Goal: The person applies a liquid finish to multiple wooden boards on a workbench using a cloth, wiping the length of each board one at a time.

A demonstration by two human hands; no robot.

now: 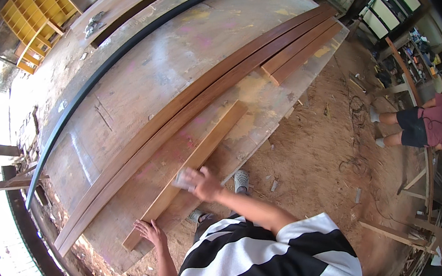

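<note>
A light-brown wooden board (206, 143) lies slantwise on the big paint-stained worktable near its front edge. On the board's near end rests my left hand (151, 233), fingers spread and holding nothing. My right hand (205, 184) presses a greyish piece of sandpaper (185, 179) onto the middle of the same board; both are somewhat blurred, and the palm partly hides the sandpaper.
Long reddish-brown boards (181, 103) run across the worktable (158, 64), with shorter planks (300, 51) at its far right. Beyond them curves a dark strip (105, 66). A yellow shelf unit (30, 10) stands far left. At right, another person (435, 123) bends over beside timber; cords (355, 121) cross the dirt floor.
</note>
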